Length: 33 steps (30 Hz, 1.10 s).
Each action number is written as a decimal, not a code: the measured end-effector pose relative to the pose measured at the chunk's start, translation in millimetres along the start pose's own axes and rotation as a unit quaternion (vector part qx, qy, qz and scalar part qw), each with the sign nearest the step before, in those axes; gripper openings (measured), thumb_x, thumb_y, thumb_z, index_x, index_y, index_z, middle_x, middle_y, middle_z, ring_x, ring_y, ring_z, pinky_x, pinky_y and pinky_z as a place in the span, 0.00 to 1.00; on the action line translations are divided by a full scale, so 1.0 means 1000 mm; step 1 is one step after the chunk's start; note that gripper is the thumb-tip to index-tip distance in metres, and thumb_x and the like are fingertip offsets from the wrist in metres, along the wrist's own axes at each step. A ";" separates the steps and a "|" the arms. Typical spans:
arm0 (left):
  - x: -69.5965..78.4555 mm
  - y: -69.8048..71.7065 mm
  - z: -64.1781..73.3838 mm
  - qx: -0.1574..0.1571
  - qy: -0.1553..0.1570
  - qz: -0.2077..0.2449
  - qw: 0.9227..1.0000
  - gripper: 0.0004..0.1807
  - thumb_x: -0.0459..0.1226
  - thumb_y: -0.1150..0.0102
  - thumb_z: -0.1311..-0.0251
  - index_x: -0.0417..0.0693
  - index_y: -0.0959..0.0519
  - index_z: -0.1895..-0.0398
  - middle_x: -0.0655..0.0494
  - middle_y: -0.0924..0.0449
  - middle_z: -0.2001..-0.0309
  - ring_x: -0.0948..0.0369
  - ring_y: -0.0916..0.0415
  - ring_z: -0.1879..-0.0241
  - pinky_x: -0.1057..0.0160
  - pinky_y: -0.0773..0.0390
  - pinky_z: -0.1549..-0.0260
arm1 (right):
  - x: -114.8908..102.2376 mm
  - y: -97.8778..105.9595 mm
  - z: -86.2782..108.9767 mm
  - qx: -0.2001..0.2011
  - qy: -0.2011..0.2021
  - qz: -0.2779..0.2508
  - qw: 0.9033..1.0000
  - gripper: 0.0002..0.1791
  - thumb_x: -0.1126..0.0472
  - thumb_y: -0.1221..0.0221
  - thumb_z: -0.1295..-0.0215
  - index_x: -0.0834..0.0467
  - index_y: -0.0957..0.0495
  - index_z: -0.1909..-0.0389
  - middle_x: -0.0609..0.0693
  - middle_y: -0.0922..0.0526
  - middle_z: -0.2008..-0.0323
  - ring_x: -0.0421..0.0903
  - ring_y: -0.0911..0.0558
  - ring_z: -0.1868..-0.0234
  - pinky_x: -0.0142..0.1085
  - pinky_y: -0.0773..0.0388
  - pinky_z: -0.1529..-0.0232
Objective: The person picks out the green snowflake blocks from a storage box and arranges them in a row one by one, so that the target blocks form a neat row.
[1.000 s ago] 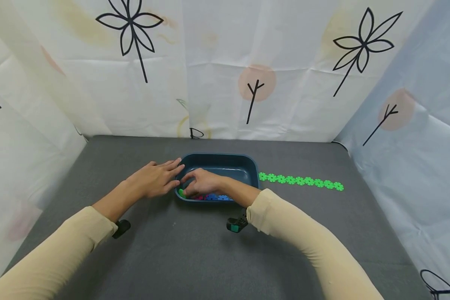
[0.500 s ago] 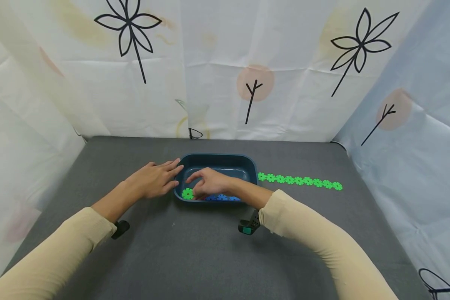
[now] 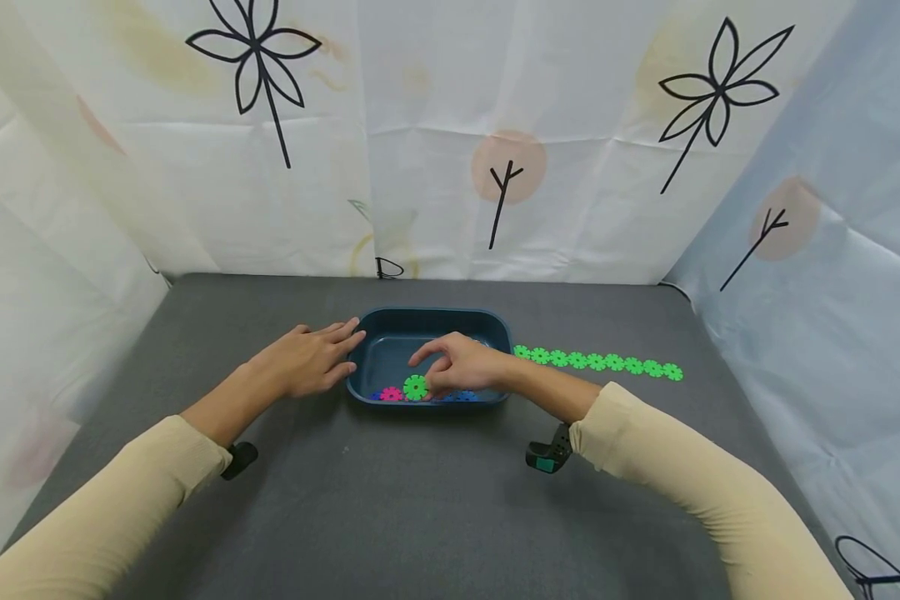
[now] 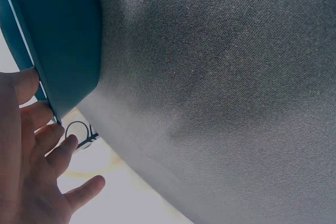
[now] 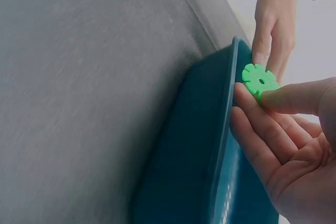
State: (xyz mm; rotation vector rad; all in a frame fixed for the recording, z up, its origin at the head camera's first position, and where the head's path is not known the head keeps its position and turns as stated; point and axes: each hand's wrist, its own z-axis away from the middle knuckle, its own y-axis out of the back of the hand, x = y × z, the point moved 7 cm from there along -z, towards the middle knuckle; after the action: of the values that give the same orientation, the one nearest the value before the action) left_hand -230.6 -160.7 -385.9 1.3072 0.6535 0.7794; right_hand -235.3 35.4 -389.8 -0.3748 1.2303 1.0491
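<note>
A bright green flower-shaped plastic disc (image 5: 257, 78) is pinched between the thumb and fingers of my right hand (image 3: 465, 364), just over the blue tray (image 3: 390, 329). Pink (image 3: 392, 393) and blue flower discs (image 3: 467, 396) lie on the tray's floor along its near side, partly behind the right hand. My left hand (image 3: 311, 358) rests its fingertips against the tray's left rim, fingers spread and fairly straight. In the left wrist view, the left fingers (image 4: 60, 156) touch the rim from outside.
A row of several green flower discs (image 3: 596, 362) runs rightward from the tray's right side across the grey cloth-covered table (image 3: 420, 500). White printed curtains (image 3: 435, 150) stand behind and at both sides.
My right hand has moved right inside the tray, lifting the green disc with it. The pink and blue discs at the left are now uncovered. My left hand has stayed at the rim.
</note>
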 end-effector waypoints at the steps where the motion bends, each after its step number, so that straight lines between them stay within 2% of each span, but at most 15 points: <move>1: 0.000 0.000 0.000 0.000 0.001 0.000 1.000 0.33 0.47 0.52 0.26 0.38 0.38 0.26 0.38 0.44 0.25 0.45 0.39 0.28 0.35 0.33 0.40 | 0.002 0.003 0.005 0.003 0.000 0.006 1.000 0.24 0.74 0.45 0.32 0.69 0.30 0.35 0.68 0.14 0.66 0.54 0.13 0.54 0.41 0.18 0.52; 4: -0.001 0.000 0.001 0.001 0.003 0.000 1.000 0.33 0.47 0.51 0.26 0.38 0.38 0.25 0.38 0.44 0.25 0.45 0.40 0.28 0.35 0.34 0.40 | 0.007 0.013 0.019 0.015 -0.001 0.023 1.000 0.23 0.72 0.44 0.31 0.70 0.30 0.36 0.71 0.16 0.69 0.53 0.13 0.55 0.41 0.18 0.52; 7: -0.001 0.000 0.002 0.003 0.002 0.000 1.000 0.32 0.47 0.51 0.26 0.38 0.38 0.25 0.38 0.44 0.25 0.45 0.40 0.28 0.35 0.34 0.40 | 0.013 0.024 0.035 0.024 -0.002 0.035 0.999 0.22 0.71 0.44 0.29 0.70 0.30 0.36 0.69 0.16 0.70 0.53 0.12 0.56 0.41 0.18 0.52; 14: 0.000 0.000 0.001 0.009 -0.003 0.001 1.000 0.32 0.47 0.51 0.26 0.38 0.38 0.26 0.38 0.43 0.25 0.45 0.38 0.29 0.35 0.33 0.41 | 0.022 0.053 0.079 0.051 0.012 0.049 0.997 0.21 0.69 0.45 0.28 0.70 0.30 0.37 0.61 0.12 0.62 0.57 0.13 0.56 0.49 0.19 0.49; 18: -0.001 0.000 0.002 0.009 -0.003 0.002 1.000 0.32 0.47 0.52 0.25 0.38 0.38 0.26 0.38 0.44 0.25 0.44 0.38 0.29 0.35 0.33 0.41 | 0.028 0.075 0.107 0.096 0.026 0.055 0.993 0.20 0.69 0.44 0.30 0.71 0.29 0.39 0.62 0.13 0.60 0.55 0.12 0.58 0.48 0.19 0.50; 21: 0.000 0.001 0.002 0.008 -0.002 0.002 1.000 0.32 0.47 0.52 0.25 0.38 0.38 0.26 0.38 0.44 0.25 0.44 0.39 0.29 0.35 0.33 0.41 | 0.035 0.094 0.130 0.145 0.029 0.055 0.987 0.20 0.69 0.42 0.31 0.71 0.27 0.40 0.62 0.12 0.61 0.50 0.12 0.60 0.42 0.18 0.53; 24: 0.000 0.001 0.002 0.008 0.000 0.002 1.000 0.32 0.47 0.52 0.25 0.38 0.38 0.26 0.38 0.44 0.25 0.44 0.39 0.29 0.35 0.34 0.41 | 0.043 0.113 0.155 0.207 0.027 0.052 0.976 0.20 0.67 0.40 0.31 0.70 0.26 0.42 0.62 0.12 0.61 0.49 0.12 0.62 0.39 0.17 0.56; 29: 0.000 -0.001 0.002 0.013 -0.006 -0.001 1.000 0.32 0.47 0.52 0.25 0.37 0.38 0.26 0.37 0.43 0.26 0.45 0.38 0.29 0.35 0.33 0.41 | 0.064 0.141 0.194 0.310 0.041 0.018 0.950 0.20 0.65 0.38 0.31 0.72 0.27 0.45 0.54 0.11 0.63 0.45 0.11 0.63 0.36 0.16 0.60; 31: 0.001 -0.001 0.002 0.013 -0.007 0.000 1.000 0.32 0.47 0.52 0.25 0.37 0.38 0.26 0.37 0.44 0.25 0.44 0.38 0.29 0.35 0.33 0.41 | 0.074 0.152 0.207 0.348 0.064 -0.020 0.935 0.18 0.67 0.38 0.32 0.75 0.28 0.47 0.52 0.11 0.65 0.43 0.11 0.65 0.34 0.16 0.62; 33: 0.001 -0.001 0.002 0.011 -0.005 0.003 1.000 0.32 0.46 0.52 0.25 0.37 0.39 0.26 0.37 0.44 0.25 0.44 0.38 0.30 0.35 0.33 0.41 | 0.084 0.162 0.219 0.390 0.094 -0.063 0.914 0.16 0.70 0.38 0.33 0.76 0.28 0.50 0.50 0.11 0.67 0.42 0.11 0.67 0.33 0.16 0.64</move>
State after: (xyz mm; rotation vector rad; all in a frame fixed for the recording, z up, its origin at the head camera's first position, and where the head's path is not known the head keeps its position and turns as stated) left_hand -228.5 -161.5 -386.2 1.3316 0.6526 0.7720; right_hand -242.0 316.7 -343.2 0.0733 1.6619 0.3505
